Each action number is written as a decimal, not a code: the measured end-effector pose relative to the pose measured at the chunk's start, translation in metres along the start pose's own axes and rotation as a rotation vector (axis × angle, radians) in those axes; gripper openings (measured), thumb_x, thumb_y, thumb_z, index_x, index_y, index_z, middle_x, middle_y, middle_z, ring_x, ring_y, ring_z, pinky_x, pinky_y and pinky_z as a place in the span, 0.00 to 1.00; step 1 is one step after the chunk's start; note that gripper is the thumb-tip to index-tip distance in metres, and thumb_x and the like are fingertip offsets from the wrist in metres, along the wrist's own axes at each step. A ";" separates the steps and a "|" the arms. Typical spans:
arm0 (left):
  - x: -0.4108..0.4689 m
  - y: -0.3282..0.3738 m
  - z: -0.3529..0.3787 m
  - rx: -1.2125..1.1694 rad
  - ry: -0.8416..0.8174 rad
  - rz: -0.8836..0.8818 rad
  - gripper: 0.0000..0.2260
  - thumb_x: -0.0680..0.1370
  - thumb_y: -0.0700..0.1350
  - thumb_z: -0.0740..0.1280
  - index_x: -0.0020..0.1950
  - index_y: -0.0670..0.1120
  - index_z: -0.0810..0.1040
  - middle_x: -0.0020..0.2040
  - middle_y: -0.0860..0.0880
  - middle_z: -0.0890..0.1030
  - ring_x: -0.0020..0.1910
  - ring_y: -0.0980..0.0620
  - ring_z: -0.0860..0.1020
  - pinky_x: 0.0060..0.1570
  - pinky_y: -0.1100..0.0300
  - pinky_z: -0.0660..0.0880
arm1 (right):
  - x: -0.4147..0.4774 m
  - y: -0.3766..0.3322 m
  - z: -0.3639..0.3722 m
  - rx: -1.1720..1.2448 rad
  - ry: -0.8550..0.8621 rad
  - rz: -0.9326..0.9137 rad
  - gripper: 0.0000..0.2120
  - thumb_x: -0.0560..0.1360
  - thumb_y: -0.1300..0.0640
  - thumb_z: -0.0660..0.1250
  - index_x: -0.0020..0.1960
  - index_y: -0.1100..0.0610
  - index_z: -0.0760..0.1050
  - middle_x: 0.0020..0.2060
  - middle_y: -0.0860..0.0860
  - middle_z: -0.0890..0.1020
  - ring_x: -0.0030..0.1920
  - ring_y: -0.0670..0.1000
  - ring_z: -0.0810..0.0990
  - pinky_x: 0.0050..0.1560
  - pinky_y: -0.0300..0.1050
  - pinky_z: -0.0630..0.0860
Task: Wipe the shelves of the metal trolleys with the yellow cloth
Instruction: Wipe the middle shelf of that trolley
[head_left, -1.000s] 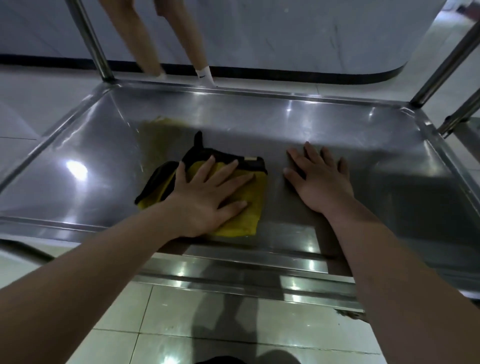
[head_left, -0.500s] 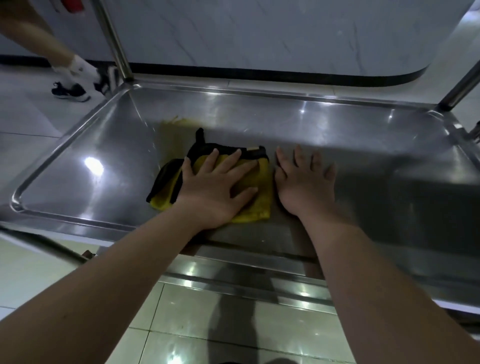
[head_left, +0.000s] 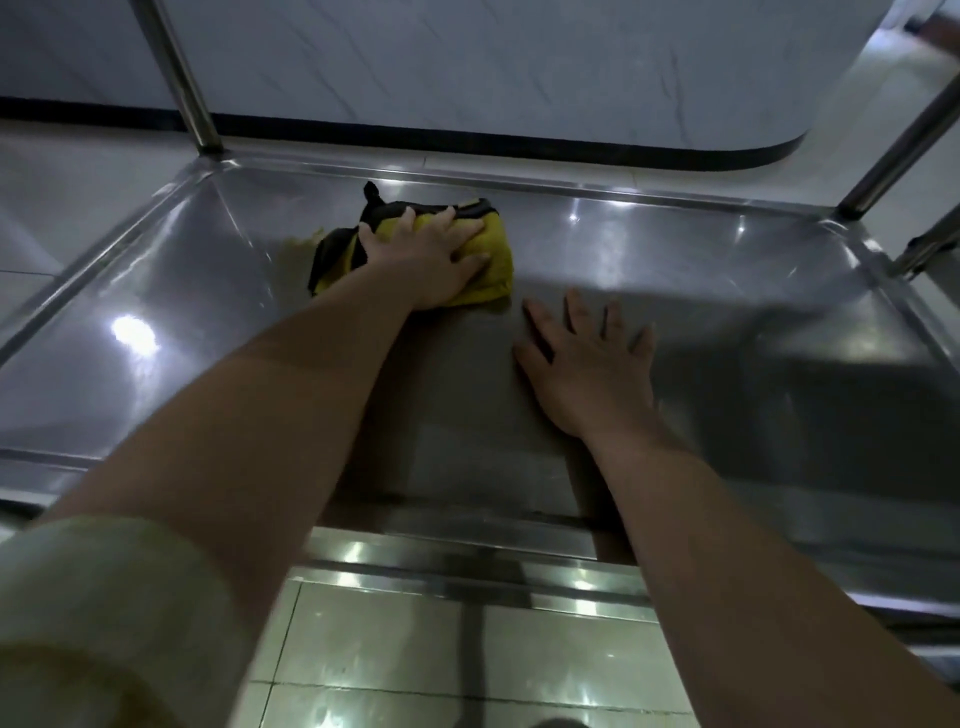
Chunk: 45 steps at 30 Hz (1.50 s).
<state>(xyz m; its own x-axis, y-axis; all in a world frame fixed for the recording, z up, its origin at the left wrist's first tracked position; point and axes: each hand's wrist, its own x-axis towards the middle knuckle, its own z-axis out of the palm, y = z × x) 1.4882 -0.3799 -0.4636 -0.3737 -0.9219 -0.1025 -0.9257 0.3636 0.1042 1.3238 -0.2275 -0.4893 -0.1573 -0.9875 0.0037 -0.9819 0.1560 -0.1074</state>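
The trolley shelf (head_left: 727, 291) is made of bare metal, smooth and glossy, and bright spots of light are reflected in it. The upright posts (head_left: 179, 67) are seen as polished metal tubes. The yellow cloth (head_left: 498, 249) is a soft, matt fabric, edged with black trim. The floor tiles (head_left: 415, 649) are glazed and shiny. The wall (head_left: 519, 62) is covered with smooth panels, faintly veined like marble. The sleeve (head_left: 93, 597) is made of pale matt fabric.

Left hand (head_left: 426, 260) has pushed the yellow cloth (head_left: 496, 265) toward 12 o'clock, close to the shelf's far rim (head_left: 571, 182). Right hand (head_left: 592, 374), previously just beside the cloth, now lies apart at its 5 o'clock. The passer-by's legs have left view.
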 end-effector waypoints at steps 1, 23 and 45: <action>-0.015 -0.002 0.003 0.005 -0.018 0.026 0.26 0.79 0.69 0.46 0.76 0.68 0.47 0.80 0.57 0.47 0.79 0.42 0.45 0.68 0.27 0.42 | 0.000 0.000 0.000 0.001 -0.008 -0.003 0.27 0.79 0.34 0.42 0.76 0.35 0.47 0.79 0.49 0.47 0.78 0.63 0.43 0.72 0.70 0.41; -0.029 -0.061 0.002 -0.013 0.010 -0.095 0.26 0.77 0.70 0.45 0.74 0.69 0.46 0.80 0.58 0.48 0.79 0.42 0.45 0.67 0.25 0.40 | -0.001 0.000 -0.004 -0.033 -0.029 0.001 0.27 0.78 0.32 0.42 0.76 0.34 0.46 0.79 0.49 0.48 0.78 0.63 0.44 0.71 0.72 0.42; 0.013 -0.063 -0.012 -0.010 0.025 -0.078 0.26 0.79 0.68 0.48 0.76 0.68 0.49 0.80 0.56 0.50 0.79 0.42 0.47 0.67 0.25 0.43 | 0.045 -0.054 0.003 -0.051 -0.009 -0.035 0.30 0.78 0.32 0.40 0.78 0.39 0.43 0.79 0.52 0.46 0.77 0.65 0.42 0.68 0.76 0.44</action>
<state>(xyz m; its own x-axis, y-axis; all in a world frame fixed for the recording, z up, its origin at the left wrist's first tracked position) 1.5423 -0.4165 -0.4599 -0.2987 -0.9505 -0.0858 -0.9513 0.2893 0.1070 1.3702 -0.2808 -0.4865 -0.1217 -0.9926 -0.0026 -0.9910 0.1216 -0.0561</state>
